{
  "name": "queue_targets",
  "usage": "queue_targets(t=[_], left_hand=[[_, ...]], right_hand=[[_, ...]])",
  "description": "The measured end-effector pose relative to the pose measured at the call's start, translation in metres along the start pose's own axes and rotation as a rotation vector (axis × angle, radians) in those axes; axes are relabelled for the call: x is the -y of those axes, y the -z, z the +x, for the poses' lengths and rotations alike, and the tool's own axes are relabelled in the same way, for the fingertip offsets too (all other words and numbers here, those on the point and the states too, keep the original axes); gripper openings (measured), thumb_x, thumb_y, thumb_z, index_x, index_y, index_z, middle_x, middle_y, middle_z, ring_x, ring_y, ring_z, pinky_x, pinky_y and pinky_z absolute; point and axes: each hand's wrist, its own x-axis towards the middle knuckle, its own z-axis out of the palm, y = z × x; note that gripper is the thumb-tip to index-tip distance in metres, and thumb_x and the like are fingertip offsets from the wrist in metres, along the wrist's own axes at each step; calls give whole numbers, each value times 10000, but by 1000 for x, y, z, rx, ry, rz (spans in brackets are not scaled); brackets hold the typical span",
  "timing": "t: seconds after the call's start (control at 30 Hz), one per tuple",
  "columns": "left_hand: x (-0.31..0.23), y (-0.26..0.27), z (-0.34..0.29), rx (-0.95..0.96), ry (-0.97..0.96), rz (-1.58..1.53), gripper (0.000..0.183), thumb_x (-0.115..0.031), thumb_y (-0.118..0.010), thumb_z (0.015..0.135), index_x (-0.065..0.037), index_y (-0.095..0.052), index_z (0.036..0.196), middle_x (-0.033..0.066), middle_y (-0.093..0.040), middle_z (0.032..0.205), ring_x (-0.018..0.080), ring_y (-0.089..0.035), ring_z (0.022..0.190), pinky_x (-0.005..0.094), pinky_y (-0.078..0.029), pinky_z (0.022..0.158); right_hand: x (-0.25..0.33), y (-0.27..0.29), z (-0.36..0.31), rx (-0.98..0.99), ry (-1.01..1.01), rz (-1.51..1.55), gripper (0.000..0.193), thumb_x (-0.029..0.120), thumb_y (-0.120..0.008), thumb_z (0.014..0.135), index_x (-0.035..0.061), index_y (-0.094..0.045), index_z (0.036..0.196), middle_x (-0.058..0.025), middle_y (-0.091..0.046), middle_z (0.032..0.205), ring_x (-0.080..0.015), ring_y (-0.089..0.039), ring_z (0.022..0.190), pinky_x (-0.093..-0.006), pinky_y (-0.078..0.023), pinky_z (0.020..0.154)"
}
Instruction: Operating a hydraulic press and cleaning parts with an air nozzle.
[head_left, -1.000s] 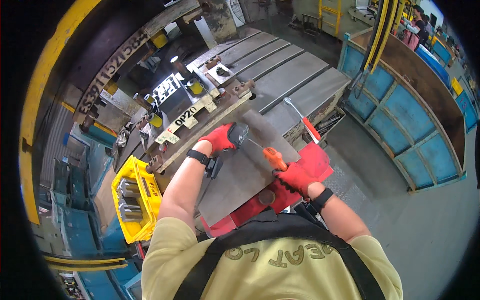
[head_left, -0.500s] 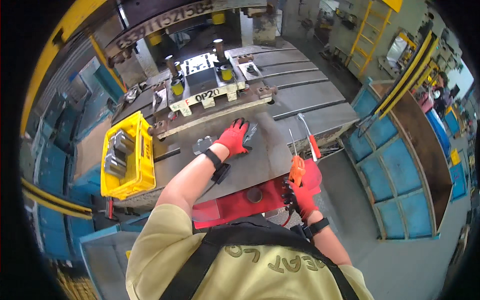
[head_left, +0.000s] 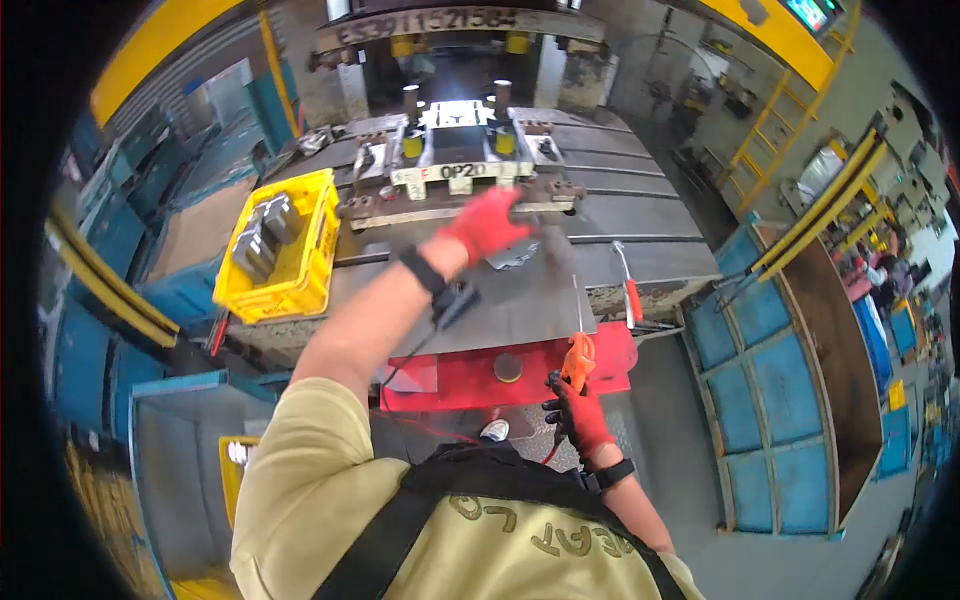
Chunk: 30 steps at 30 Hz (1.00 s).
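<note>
My left hand (head_left: 488, 225), in a red glove, hovers above the flat steel plate (head_left: 530, 305) in front of the press die. Motion smears its fingers, so whether it grips anything is unclear. Just below it lies a grey metal part (head_left: 515, 256) on the plate. My right hand (head_left: 580, 415), also gloved in red with dark fingertips, is closed around an orange air blow gun (head_left: 578, 362). The gun's thin nozzle points up and away past the plate's right edge. Ahead stands the die (head_left: 460, 150) with its guide posts and yellow collars.
A yellow crate (head_left: 330, 235) with grey metal blocks stands at the left. A red-handled tool (head_left: 632, 300) lies at the bed's right front. The red shelf (head_left: 460, 385) bears a round disc. A blue bin (head_left: 770, 390) stands at the right, and a grey-blue bin (head_left: 180, 440) at the lower left.
My left hand has lifted off the plate and moved forward. The second grey part, left of it before, no longer shows. The view has shifted; my right hand still holds the blow gun.
</note>
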Motion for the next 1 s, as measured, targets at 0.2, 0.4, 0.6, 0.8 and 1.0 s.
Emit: queue_targets(t=[0.2, 0.4, 0.6, 0.8, 1.0], left_hand=[[-99, -18, -138, 303, 260, -276, 422, -293, -584, 621, -24, -472, 926, 159, -516, 850, 301, -499, 791, 347, -396, 682], [-79, 35, -203, -45, 636, -124, 462, -306, -596, 611, -45, -456, 965, 158, -513, 852, 303, -499, 786, 348, -398, 682], [-28, 92, -281, -497, 899, 125, 393, -244, -607, 639, -57, -479, 961, 96, -540, 851, 222, -526, 757, 310, -412, 659], [34, 157, -324, -1115, 977, -259, 318, -158, -553, 679, -64, -483, 974, 68, -540, 775, 160, -529, 744, 260, -407, 635], [100, 202, -352, -1210, 1149, -109, 332, -160, -549, 675, -48, -476, 979, 103, -549, 855, 225, -530, 769, 297, -400, 649]], right_hand=[[-22, -29, 33, 179, 405, -257, 300, 166, -536, 709, 31, -430, 954, -73, -522, 840, -177, -524, 671, -279, -427, 550], [7, -110, -8, 574, 364, -683, 507, 197, -561, 660, -2, -349, 1075, -96, -503, 897, -200, -498, 841, -304, -404, 697], [2, -115, -2, 858, 531, -802, 519, 169, -580, 674, 7, -354, 1112, -88, -500, 926, -174, -503, 810, -266, -413, 689], [-3, -73, 21, 726, -147, -448, 299, 132, -533, 729, 16, -464, 996, -40, -517, 841, -128, -513, 730, -244, -425, 627], [7, -89, 19, 595, -176, -333, 238, 152, -513, 748, 28, -486, 949, -47, -527, 805, -130, -527, 681, -237, -432, 589]])
